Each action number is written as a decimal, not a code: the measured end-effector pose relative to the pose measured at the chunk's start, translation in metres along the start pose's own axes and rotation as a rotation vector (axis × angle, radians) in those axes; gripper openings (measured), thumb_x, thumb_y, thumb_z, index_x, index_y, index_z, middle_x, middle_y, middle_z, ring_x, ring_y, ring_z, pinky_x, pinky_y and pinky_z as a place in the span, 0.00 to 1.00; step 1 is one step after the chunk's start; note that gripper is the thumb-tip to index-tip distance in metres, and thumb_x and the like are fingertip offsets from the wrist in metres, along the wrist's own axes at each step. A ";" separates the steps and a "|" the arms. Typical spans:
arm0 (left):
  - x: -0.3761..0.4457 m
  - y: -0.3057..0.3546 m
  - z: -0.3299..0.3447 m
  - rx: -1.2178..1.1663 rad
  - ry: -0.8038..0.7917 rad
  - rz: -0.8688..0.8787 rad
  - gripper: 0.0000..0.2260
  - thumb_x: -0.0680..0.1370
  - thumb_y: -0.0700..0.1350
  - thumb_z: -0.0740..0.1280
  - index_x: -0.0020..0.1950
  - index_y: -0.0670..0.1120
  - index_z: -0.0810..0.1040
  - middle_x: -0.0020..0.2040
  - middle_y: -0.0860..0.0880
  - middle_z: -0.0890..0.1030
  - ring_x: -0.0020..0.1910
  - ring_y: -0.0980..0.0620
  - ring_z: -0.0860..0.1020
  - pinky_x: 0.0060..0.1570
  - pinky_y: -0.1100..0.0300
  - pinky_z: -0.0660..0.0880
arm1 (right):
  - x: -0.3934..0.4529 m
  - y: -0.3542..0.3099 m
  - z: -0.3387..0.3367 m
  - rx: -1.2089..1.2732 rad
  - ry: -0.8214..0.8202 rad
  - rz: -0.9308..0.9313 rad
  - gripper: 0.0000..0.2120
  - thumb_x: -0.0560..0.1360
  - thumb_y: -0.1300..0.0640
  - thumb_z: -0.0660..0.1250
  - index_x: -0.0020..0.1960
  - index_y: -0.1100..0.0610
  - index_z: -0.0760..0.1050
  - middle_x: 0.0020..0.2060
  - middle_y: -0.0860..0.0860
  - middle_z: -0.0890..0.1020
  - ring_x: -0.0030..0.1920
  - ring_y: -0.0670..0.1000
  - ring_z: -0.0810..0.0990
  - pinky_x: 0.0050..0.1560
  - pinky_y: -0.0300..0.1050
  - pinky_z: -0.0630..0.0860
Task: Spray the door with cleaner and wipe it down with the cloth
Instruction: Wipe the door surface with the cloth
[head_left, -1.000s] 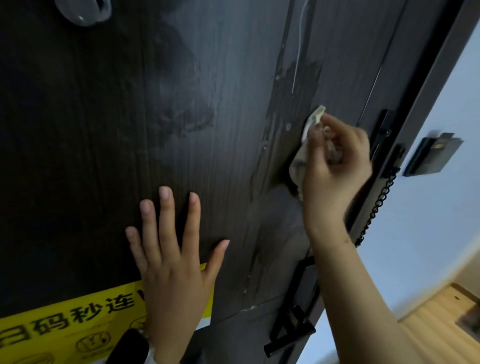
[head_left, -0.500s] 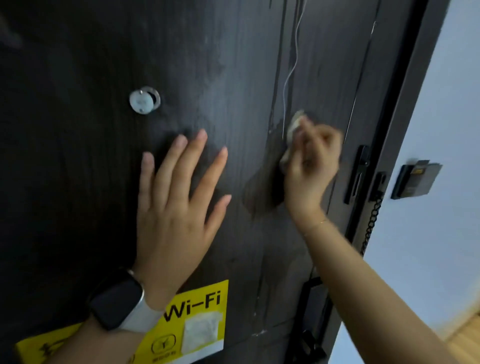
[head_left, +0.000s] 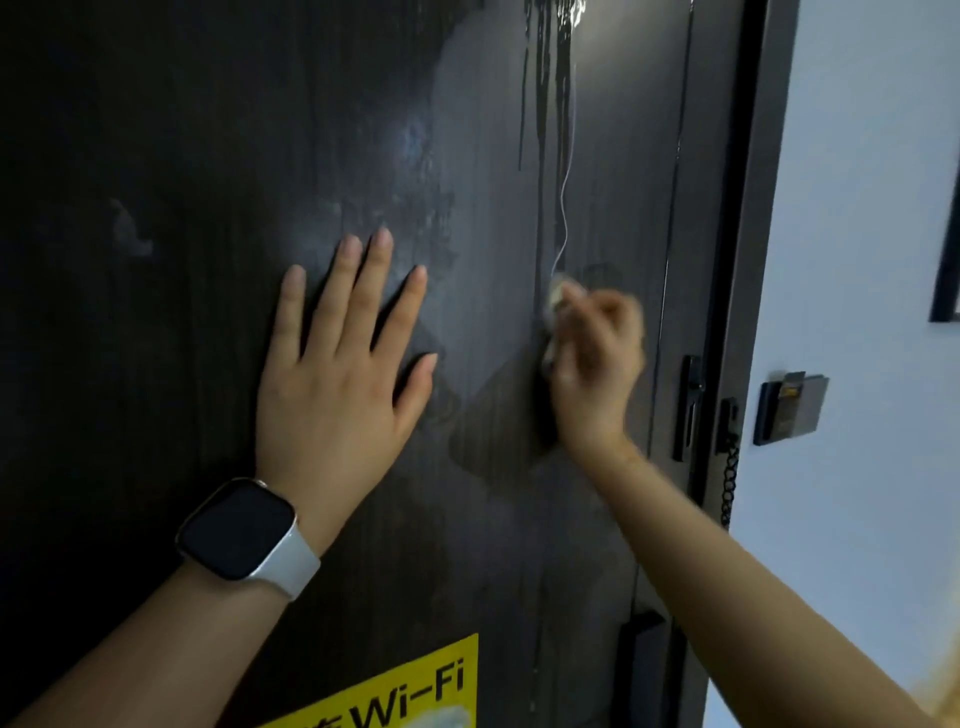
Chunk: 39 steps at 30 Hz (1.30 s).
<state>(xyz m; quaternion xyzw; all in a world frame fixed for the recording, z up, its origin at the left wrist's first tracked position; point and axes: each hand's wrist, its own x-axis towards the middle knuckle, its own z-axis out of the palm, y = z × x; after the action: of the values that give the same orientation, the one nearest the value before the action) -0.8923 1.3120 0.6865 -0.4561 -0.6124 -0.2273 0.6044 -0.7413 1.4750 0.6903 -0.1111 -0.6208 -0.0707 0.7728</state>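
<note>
The cloth (head_left: 555, 306), a small pale wad, is gripped in the right hand (head_left: 597, 358), fingers curled round it, and pressed against the dark door (head_left: 208, 156) near its right edge, beside the black latch (head_left: 690, 405). Wet streaks (head_left: 545, 78) run straight down above it. The left hand (head_left: 337, 374) lies flat, fingers spread, mid-door. A yellow sticker (head_left: 415, 691) at the lower edge reads "Wi-Fi".
</note>
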 end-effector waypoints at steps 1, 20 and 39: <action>0.000 0.000 0.000 -0.005 0.006 -0.002 0.26 0.84 0.56 0.50 0.80 0.47 0.54 0.80 0.42 0.50 0.79 0.43 0.50 0.76 0.41 0.48 | -0.018 -0.011 0.001 0.004 -0.099 -0.154 0.11 0.76 0.70 0.64 0.56 0.68 0.80 0.49 0.56 0.72 0.47 0.55 0.75 0.46 0.45 0.75; -0.001 0.001 0.002 -0.044 0.024 -0.002 0.26 0.84 0.56 0.50 0.80 0.46 0.53 0.80 0.42 0.49 0.79 0.43 0.49 0.76 0.41 0.47 | -0.002 0.008 -0.025 -0.146 -0.197 -0.202 0.07 0.75 0.70 0.67 0.52 0.68 0.81 0.42 0.60 0.76 0.42 0.56 0.76 0.42 0.46 0.73; -0.002 0.001 0.003 -0.058 0.054 -0.005 0.26 0.84 0.55 0.50 0.80 0.46 0.55 0.80 0.42 0.51 0.79 0.43 0.51 0.76 0.42 0.49 | -0.020 0.013 -0.029 -0.168 -0.200 -0.185 0.06 0.77 0.69 0.66 0.52 0.69 0.80 0.43 0.60 0.77 0.44 0.57 0.77 0.45 0.45 0.73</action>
<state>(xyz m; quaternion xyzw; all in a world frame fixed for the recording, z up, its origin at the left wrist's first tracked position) -0.8932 1.3151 0.6841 -0.4655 -0.5902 -0.2585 0.6067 -0.7155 1.4794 0.6641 -0.1242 -0.6943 -0.1821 0.6851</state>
